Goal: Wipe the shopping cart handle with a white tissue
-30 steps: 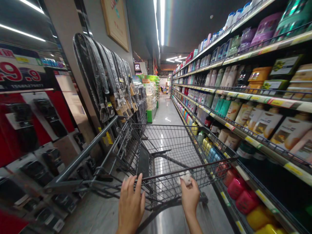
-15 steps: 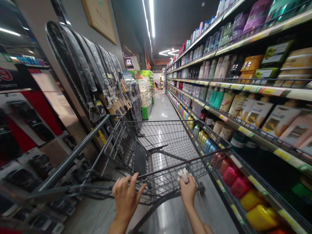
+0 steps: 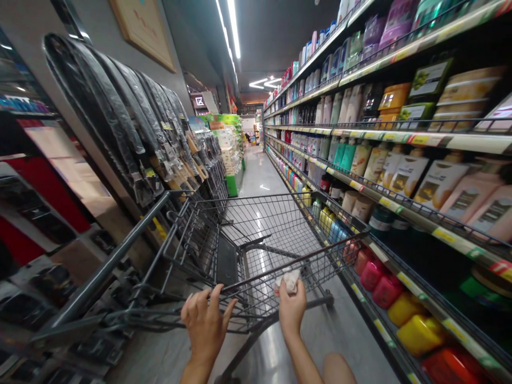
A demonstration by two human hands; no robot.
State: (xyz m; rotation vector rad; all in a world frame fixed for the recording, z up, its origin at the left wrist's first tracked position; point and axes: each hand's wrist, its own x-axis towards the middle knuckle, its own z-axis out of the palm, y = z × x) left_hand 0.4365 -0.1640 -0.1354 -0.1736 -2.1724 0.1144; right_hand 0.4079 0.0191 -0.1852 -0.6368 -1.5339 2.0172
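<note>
A dark grey wire shopping cart (image 3: 276, 261) stands in front of me, turned sideways in the aisle. My left hand (image 3: 205, 322) is at its near top rim, with the fingers bent over the bars and the thumb apart on the near side. Farther right, my right hand (image 3: 292, 312) pinches a crumpled white cloth or tissue (image 3: 289, 278) between thumb and fingers. This wad is against the cart's near wire side, just below the rim. In the basket I see only bare wire mesh and a dark flat panel (image 3: 226, 262).
Shelves (image 3: 384, 136) of bottles and tubs run along the right. Plastic-wrapped dark boards (image 3: 120, 106) and hanging packages line the left. A green-based stack of boxes (image 3: 232, 184) stands farther down the aisle. The cart's handle bar (image 3: 116, 261) points toward the left side.
My right hand has slid left along the cart's near side with the white wad. My left hand stays at the same part of the rim. The view has turned slightly right.
</note>
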